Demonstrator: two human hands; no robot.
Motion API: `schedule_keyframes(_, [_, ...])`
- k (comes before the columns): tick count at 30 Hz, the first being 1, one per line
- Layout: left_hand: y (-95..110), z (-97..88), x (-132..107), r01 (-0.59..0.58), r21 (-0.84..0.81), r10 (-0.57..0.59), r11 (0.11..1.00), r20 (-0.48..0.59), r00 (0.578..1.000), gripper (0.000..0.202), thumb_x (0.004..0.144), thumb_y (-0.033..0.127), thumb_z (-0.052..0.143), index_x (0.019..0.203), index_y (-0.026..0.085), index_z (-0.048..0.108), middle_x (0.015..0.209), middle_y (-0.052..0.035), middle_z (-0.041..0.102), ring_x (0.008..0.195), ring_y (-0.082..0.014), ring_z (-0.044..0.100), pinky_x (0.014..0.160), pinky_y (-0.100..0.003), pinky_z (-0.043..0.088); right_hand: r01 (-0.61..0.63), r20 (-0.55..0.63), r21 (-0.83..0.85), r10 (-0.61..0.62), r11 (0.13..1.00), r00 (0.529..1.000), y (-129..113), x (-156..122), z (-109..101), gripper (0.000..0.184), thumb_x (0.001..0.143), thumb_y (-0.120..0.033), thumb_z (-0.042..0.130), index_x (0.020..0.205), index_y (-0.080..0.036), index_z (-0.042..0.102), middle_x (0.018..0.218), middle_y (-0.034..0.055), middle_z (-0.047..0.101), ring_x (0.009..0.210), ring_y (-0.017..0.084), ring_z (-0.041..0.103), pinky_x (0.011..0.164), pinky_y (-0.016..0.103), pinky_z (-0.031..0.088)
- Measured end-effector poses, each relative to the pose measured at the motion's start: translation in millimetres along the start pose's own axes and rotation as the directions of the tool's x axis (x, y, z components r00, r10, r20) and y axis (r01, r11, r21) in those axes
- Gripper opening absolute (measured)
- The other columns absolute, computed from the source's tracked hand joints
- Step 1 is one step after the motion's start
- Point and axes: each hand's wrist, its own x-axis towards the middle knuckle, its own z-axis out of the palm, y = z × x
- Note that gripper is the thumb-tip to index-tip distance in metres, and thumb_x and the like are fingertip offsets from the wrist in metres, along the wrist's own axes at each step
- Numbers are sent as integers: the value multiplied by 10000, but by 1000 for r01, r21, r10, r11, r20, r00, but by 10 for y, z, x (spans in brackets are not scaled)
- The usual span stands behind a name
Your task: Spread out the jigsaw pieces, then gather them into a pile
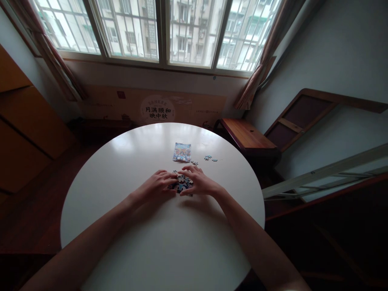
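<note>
I see both forearms reach across the white table (pixel 121 226), and the left hand (pixel 156 186) and right hand (pixel 198 182) lie flat with fingers spread, pressing from either side on the puzzle (pixel 181 184), a small patch of joined pieces between and partly under the fingertips. I cannot tell its long axis, since the fingers cover its edges. Just beyond it lies a picture card (pixel 182 152), long axis pointing away toward the window (pixel 157 28), with loose pieces (pixel 210 158) to its right.

Both hands are laid flat on a round white table (pixel 121 226): left hand (pixel 156 184) and right hand (pixel 198 182) are pressed over a puzzle cluster (pixel 182 184). A picture card (pixel 182 152) and loose pieces (pixel 210 158) are seen just beyond.
</note>
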Motion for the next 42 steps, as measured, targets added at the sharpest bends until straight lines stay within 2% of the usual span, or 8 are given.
schedule_keyframes(2, [-8,-2,2,-45,133,42,990,29,999,358,850,366,614,1180,229,600,1279,-88,589,1081,-253,584,971,-454,386,14,7,15,-14,1000,1000,-3,-2,3,823,632,-606,730,1349,-308,458,1276,93,472,1190,297,393,1029,473,319])
schedule_keyframes(5, [15,-28,0,-82,222,78,971,25,997,395,845,400,615,1195,223,579,1268,-92,592,1059,-247,599,922,-431,438,30,17,12,-30,999,999,-18,-4,3,815,638,-546,758,1361,-341,443,1248,83,502,1162,293,412,1004,471,345])
schedule_keyframes(12, [75,-104,-21,-117,321,96,940,80,992,295,823,400,635,1058,221,638,1209,-71,630,927,-233,656,800,-384,492,106,6,8,-106,994,994,-69,-1,-51,727,671,-433,769,1330,-310,490,1224,85,564,1139,282,467,980,453,368])
schedule_keyframes(21, [96,-72,-7,-170,408,157,897,65,985,156,861,328,581,944,212,643,1113,-40,659,797,-173,659,734,-332,475,161,-30,-34,-162,986,986,-147,26,-53,594,692,-338,746,1249,-246,562,1133,86,637,1040,254,551,920,422,410])
schedule_keyframes(28, [84,-14,4,-237,495,256,836,30,966,184,902,343,527,883,192,630,958,-36,674,709,-139,632,660,-291,441,147,-50,0,-147,989,988,-120,11,-57,612,693,-474,739,1235,-241,578,1153,102,625,1069,267,530,923,434,408])
schedule_keyframes(32, [50,-11,10,-244,503,278,829,8,960,204,932,285,483,806,186,608,831,-17,654,640,-115,595,628,-275,415,137,-57,3,-136,991,989,-98,10,-28,603,705,-437,741,1250,-249,567,1179,95,615,1097,266,515,948,439,399])
schedule_keyframes(36, [16,-19,10,-220,495,263,841,-16,965,199,938,233,464,805,183,604,820,-15,649,626,-114,581,611,-271,405,143,-75,-5,-143,990,987,-75,27,13,512,750,-333,716,1236,-250,578,1171,86,623,1100,247,521,957,428,400])
schedule_keyframes(42, [5,-13,-7,-167,339,188,926,-31,982,205,914,357,516,1018,210,613,1000,-54,651,854,-166,624,776,-309,461,159,-95,32,-155,987,983,-68,60,7,348,813,-280,652,1154,-219,620,1064,82,666,1010,208,586,883,354,442])
